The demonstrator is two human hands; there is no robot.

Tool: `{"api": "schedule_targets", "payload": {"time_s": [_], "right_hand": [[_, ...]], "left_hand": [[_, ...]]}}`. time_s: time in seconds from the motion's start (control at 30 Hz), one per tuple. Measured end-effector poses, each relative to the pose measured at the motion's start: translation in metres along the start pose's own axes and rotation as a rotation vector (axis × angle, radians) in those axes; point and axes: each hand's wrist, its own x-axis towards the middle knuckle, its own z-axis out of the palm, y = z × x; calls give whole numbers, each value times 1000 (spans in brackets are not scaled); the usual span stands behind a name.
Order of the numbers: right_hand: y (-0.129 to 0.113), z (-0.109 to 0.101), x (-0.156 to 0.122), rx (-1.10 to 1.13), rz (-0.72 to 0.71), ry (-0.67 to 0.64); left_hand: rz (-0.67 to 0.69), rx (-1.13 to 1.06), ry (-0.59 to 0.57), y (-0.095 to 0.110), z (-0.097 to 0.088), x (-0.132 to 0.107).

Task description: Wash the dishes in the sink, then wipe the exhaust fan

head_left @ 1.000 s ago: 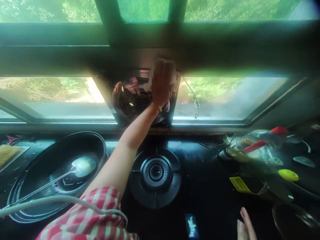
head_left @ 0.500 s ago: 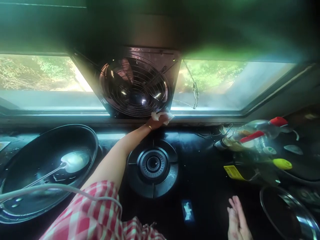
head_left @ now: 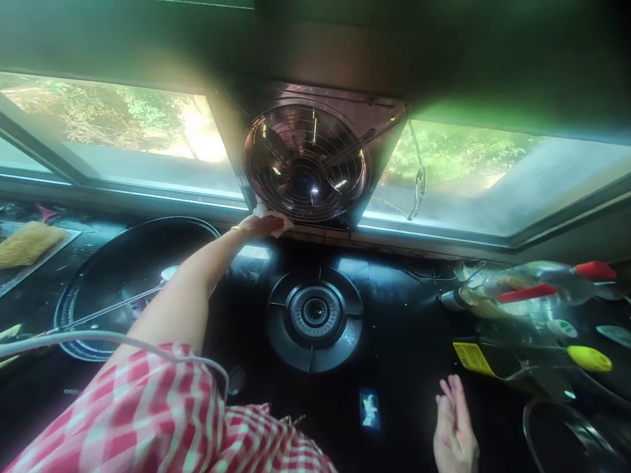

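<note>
Wok (head_left: 123, 263): ladle (head_left: 123, 302) inside | left hand (head_left: 263, 225) grip pinching cloth (head_left: 269, 213) | right hand (head_left: 453, 427) fingers spread

The left hand (head_left: 261, 225) with the white cloth (head_left: 270, 215) has been brought down from the upper right part of the exhaust fan (head_left: 308, 161), across its lower right corner, to its lower left corner, where the cloth is now pressed against the frame. The right hand (head_left: 454, 430), below and right of the fan, has been raised further into view.

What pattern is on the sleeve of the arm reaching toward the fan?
Red and white checks on the sleeve, clearest in the head view.
</note>
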Motion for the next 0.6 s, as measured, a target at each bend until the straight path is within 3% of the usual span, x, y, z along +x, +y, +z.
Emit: {"api": "schedule_targets", "payload": {"time_s": [0.13,0.23,0.3,0.4,0.5,0.6], "right_hand": [[-16,14,-1,2,-58,-21],[-17,19,-2,-3,-32,-40],[-16,21,-4,2,-21,-61],[-15,21,-5,16,-37,-78],[-15,19,-3,33,-51,-84],[-10,18,-1,43,-50,-90]], "left_hand": [[104,90,4,4,-39,-20],[132,167,22,18,-44,-30],[70,219,136,30,-30,-30],[-102,261,320,49,9,-18],[-283,212,448,68,45,8],[-432,57,566,85,66,40]]}}
